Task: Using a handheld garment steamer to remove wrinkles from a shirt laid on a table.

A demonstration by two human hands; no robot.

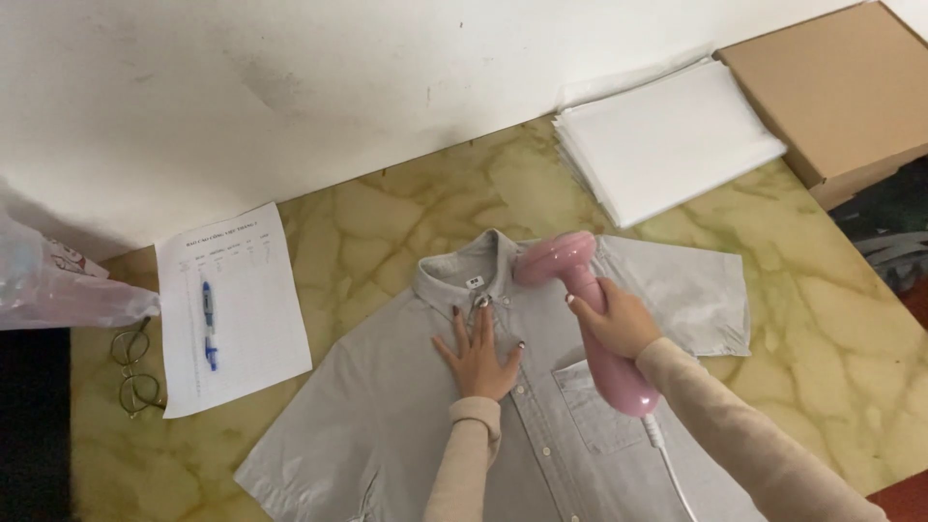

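Grey short-sleeved shirt [387, 425] lies flat at lower centre. Left hand [480, 357], fingers spread, presses its chest. Right hand [615, 320] grips a pink handheld steamer [592, 309] near the collar [464, 266].

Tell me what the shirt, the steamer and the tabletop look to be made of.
Shirt: thin woven cloth, matte grey, likely cotton; it lies flat with soft creases. Steamer: glossy pink plastic, going by its smooth moulded shape and sheen, held in the right hand. Tabletop: yellow-green with brown veins, looks like marble or an imitation.
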